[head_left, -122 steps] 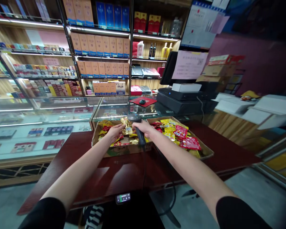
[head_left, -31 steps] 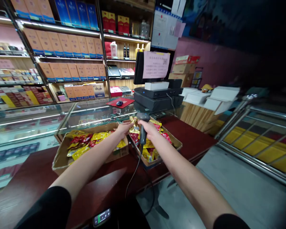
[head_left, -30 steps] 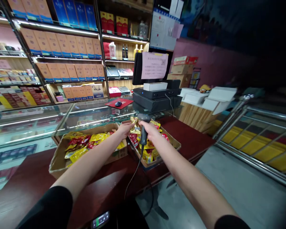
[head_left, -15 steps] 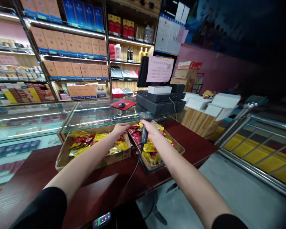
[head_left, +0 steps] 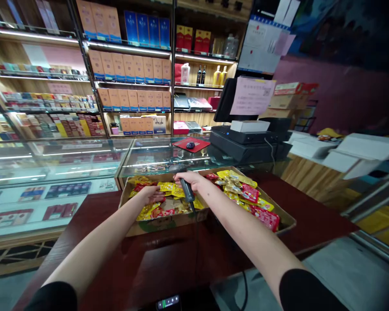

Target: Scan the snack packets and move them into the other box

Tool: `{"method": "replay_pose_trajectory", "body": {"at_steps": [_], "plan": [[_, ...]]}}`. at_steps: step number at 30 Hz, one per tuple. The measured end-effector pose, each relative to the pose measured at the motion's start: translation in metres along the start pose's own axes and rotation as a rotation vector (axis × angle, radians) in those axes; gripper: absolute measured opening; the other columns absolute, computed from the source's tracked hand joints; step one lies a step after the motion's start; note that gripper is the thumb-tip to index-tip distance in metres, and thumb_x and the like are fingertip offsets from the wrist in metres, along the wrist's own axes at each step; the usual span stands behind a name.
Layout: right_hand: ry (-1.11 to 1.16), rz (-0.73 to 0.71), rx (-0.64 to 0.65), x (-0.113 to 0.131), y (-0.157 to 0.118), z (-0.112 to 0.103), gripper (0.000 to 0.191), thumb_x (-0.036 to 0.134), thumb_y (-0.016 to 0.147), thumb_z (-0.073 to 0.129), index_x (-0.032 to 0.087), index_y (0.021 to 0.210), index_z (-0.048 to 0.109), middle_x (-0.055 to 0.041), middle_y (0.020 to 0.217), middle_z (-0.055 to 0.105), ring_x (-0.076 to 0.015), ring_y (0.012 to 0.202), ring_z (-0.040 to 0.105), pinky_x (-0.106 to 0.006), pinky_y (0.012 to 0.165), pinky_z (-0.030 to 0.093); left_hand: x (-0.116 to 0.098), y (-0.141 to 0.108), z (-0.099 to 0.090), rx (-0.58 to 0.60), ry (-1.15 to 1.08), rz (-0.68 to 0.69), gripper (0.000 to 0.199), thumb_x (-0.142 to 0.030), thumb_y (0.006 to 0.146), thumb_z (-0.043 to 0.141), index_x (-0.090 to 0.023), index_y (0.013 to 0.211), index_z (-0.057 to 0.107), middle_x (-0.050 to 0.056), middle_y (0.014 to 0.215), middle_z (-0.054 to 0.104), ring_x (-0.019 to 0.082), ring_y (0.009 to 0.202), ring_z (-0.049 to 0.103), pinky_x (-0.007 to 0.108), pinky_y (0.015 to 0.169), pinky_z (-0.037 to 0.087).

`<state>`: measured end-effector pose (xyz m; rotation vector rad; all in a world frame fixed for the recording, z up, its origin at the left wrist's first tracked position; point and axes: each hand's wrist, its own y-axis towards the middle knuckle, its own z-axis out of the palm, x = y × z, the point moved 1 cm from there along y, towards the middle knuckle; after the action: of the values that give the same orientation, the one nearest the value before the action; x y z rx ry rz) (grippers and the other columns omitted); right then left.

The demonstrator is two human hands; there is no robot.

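A: What is each grip doing?
B: The right hand (head_left: 191, 179) has its grip closed around the handle of a dark handheld scanner (head_left: 187, 190). The left hand (head_left: 151, 194) has a wide grip, fingers spread, with nothing held in it.

A: Is the left hand touching anything?
B: It is over the left carton (head_left: 167, 222), right by the yellow and red packets (head_left: 168, 187) inside. I can't tell whether it touches them.

A: And the scanner?
B: Its handle slants above that carton's right part, and a cable (head_left: 196, 229) hangs from its lower end.

A: What lies around that?
B: The right carton (head_left: 288, 223), just beside, holds more packets (head_left: 249, 193). Both cartons rest on a dark red surface (head_left: 149, 263). Beyond them, a mouse (head_left: 190, 145) sits on a red mat (head_left: 201, 145), left of a monitor (head_left: 225, 101).
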<state>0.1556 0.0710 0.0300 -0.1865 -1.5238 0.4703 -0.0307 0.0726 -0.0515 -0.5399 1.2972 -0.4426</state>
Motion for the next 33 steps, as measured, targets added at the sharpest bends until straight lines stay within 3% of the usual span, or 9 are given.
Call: {"method": "replay_pose_trajectory", "body": {"at_steps": [4, 9, 15, 18, 22, 25, 30, 33], "plan": [[-0.007, 0.067, 0.014, 0.000, 0.022, 0.004, 0.005, 0.009, 0.067, 0.061, 0.012, 0.064, 0.058, -0.0002, 0.053, 0.057, -0.0103, 0.051, 0.055, -0.024, 0.057, 0.051, 0.001, 0.011, 0.016, 0.002, -0.028, -0.033, 0.014, -0.021, 0.081, 0.063, -0.010, 0.090, 0.059, 0.015, 0.080, 0.065, 0.022, 0.066, 0.068, 0.030, 0.055, 0.056], [0.087, 0.143, 0.103, -0.008, 0.027, 0.000, 0.005, 0.012, 0.075, 0.058, 0.013, 0.070, 0.058, -0.0007, 0.057, 0.060, -0.0131, 0.056, 0.061, -0.030, 0.063, 0.055, 0.003, 0.023, 0.031, -0.110, 0.035, 0.110, 0.015, -0.020, 0.077, 0.066, -0.011, 0.089, 0.062, 0.008, 0.068, 0.063, 0.018, 0.056, 0.062, 0.033, 0.056, 0.055], [0.228, 0.150, 0.222, -0.016, -0.003, 0.006, 0.005, 0.013, 0.080, 0.054, 0.012, 0.077, 0.059, -0.0044, 0.064, 0.065, -0.0149, 0.060, 0.065, -0.031, 0.061, 0.057, 0.010, 0.015, 0.026, -0.162, 0.097, 0.325, 0.021, -0.032, 0.071, 0.074, -0.014, 0.078, 0.068, 0.005, 0.060, 0.064, 0.016, 0.053, 0.059, 0.024, 0.049, 0.047], [0.197, 0.050, 0.168, -0.022, -0.024, 0.014, 0.004, 0.016, 0.078, 0.059, 0.012, 0.077, 0.059, -0.0039, 0.065, 0.065, -0.0130, 0.054, 0.062, -0.028, 0.054, 0.056, 0.009, 0.010, 0.018, -0.158, 0.110, 0.474, 0.027, -0.034, 0.065, 0.078, -0.014, 0.079, 0.069, 0.004, 0.053, 0.061, 0.016, 0.049, 0.059, 0.023, 0.045, 0.043], [0.222, -0.117, 0.086, -0.038, -0.054, 0.025, 0.014, 0.023, 0.071, 0.068, 0.015, 0.078, 0.058, 0.0009, 0.062, 0.061, -0.0093, 0.046, 0.054, -0.023, 0.044, 0.048, 0.003, 0.005, 0.013, -0.158, 0.058, 0.611, 0.038, -0.024, 0.058, 0.083, -0.015, 0.090, 0.065, 0.000, 0.058, 0.062, 0.012, 0.045, 0.057, 0.020, 0.044, 0.041], [0.231, -0.209, 0.083, -0.056, -0.082, 0.032, 0.023, 0.028, 0.068, 0.071, 0.018, 0.082, 0.056, 0.0040, 0.055, 0.057, -0.0098, 0.045, 0.053, -0.023, 0.046, 0.046, -0.003, 0.000, 0.014, -0.092, 0.052, 0.657, 0.051, -0.019, 0.054, 0.085, -0.015, 0.099, 0.062, 0.000, 0.065, 0.064, 0.009, 0.044, 0.054, 0.020, 0.045, 0.042], [0.152, -0.324, 0.025, -0.087, -0.126, 0.050, 0.031, 0.039, 0.071, 0.069, 0.018, 0.090, 0.055, 0.0040, 0.053, 0.057, -0.0102, 0.043, 0.052, -0.022, 0.047, 0.044, -0.008, -0.004, 0.016, 0.137, 0.042, 0.633, 0.028, -0.028, 0.063, 0.079, -0.013, 0.085, 0.070, 0.004, 0.070, 0.068, 0.012, 0.055, 0.059, 0.021, 0.051, 0.046], [0.105, -0.326, -0.044, -0.102, -0.138, 0.059, 0.035, 0.046, 0.073, 0.066, 0.018, 0.089, 0.054, 0.0019, 0.054, 0.060, -0.0119, 0.043, 0.055, -0.023, 0.046, 0.045, -0.009, -0.003, 0.015, 0.201, -0.043, 0.592, 0.029, -0.029, 0.064, 0.079, -0.014, 0.087, 0.071, 0.006, 0.080, 0.071, 0.014, 0.066, 0.064, 0.023, 0.057, 0.050]]}}
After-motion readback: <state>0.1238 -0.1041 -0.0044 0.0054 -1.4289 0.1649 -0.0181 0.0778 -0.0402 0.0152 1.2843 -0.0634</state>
